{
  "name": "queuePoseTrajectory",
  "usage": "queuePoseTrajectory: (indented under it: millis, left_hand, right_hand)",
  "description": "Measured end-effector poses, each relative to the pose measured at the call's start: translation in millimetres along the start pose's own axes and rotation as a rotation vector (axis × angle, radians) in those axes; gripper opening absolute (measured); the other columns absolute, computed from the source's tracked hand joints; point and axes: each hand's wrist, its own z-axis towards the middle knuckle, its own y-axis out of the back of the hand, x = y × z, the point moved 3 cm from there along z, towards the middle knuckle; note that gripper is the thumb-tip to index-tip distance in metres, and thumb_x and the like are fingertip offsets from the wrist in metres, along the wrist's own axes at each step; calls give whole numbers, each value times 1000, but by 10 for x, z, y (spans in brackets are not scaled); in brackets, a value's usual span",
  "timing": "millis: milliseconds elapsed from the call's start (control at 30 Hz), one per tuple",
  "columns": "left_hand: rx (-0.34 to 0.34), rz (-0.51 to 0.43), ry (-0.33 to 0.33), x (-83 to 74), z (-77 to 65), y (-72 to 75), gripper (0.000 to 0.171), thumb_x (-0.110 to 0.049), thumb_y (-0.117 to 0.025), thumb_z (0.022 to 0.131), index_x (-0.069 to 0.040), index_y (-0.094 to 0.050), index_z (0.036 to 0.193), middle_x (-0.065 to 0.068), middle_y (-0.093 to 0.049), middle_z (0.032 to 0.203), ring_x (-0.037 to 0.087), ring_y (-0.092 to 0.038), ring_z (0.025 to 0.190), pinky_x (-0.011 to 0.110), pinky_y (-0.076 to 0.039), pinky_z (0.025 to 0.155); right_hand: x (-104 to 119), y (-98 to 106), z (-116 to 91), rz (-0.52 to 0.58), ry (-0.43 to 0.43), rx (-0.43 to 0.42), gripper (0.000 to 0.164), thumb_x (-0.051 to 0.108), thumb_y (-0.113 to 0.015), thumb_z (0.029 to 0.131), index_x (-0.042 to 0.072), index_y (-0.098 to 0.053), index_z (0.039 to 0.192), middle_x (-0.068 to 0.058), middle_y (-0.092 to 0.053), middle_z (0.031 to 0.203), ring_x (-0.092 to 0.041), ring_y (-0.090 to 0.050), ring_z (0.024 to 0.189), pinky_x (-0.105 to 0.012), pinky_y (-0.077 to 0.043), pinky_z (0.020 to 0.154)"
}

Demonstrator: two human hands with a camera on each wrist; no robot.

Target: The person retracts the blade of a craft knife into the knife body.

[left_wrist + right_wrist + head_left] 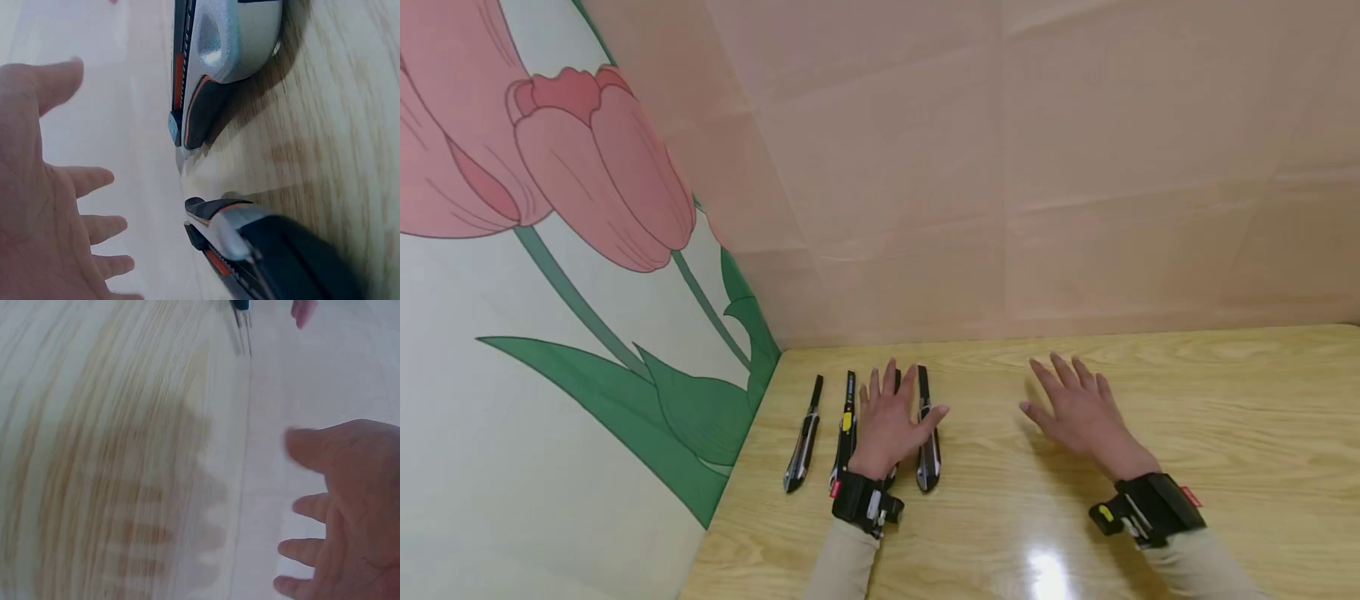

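Observation:
Several utility knives lie side by side on the left of the wooden table. The leftmost is a dark knife (802,447), beside it one with a yellow slider (847,422), and the rightmost is a black knife (929,454). My left hand (891,429) hovers over the row, fingers spread, hiding most of another knife between these. In the left wrist view, a grey-and-black knife (212,50) and a darker knife (275,244) show close to the palm. My right hand (1086,417), fingers extended, is over the table to the right, holding nothing.
The wooden table (1247,417) runs along a pinkish-brown cloth (1000,183) at the back. A white curtain printed with pink tulips (602,167) hangs at the left edge. Wrist-worn cameras sit on both forearms, and light glares on the table near the front.

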Motion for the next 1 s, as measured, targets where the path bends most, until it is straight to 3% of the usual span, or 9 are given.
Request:
queuePoseTrajectory:
  millis: [200, 433, 667, 833, 1000]
  left_hand:
    - [6, -66, -38, -134, -99, 76, 75, -52, -71, 91, -12, -48, 151, 20, -38, 157, 39, -42, 133, 49, -50, 100]
    - [103, -177, 33, -271, -207, 43, 73, -44, -74, 92, -4, -47, 147, 13, -47, 133, 23, -46, 110, 28, -52, 81]
    - [151, -86, 64, -393, -312, 60, 73, -49, -76, 89, 4, -55, 135, 14, -51, 122, 22, -52, 105, 32, -53, 89]
    - [163, -31, 124, -418, -353, 11, 65, -48, -79, 86, 7, -61, 116, 16, -53, 108, 25, -57, 95, 35, -54, 82]
    - [160, 12, 168, -419, -361, -75, 60, -47, -81, 84, 6, -64, 106, 16, -57, 100, 24, -61, 82, 34, -56, 69]
  right_hand:
    - [105, -10, 53, -59, 18, -90, 67, 30, -72, 94, 3, -46, 149, -34, -35, 153, -60, -29, 136, -78, -27, 105]
    - [261, -79, 110, -57, 58, -109, 50, 26, -72, 93, 1, -61, 135, -33, -51, 139, -59, -48, 120, -72, -44, 92]
    - [468, -132, 113, -18, 99, -132, 39, 23, -75, 91, 1, -69, 123, -29, -62, 122, -54, -57, 106, -63, -54, 81]
    - [566, -174, 137, 88, 94, -110, 33, 16, -75, 91, -1, -70, 119, -17, -66, 99, -34, -64, 85, -46, -57, 66]
    - [639, -234, 182, 140, 78, -67, 30, 16, -72, 92, 0, -70, 117, -8, -66, 90, -20, -63, 75, -36, -54, 56]
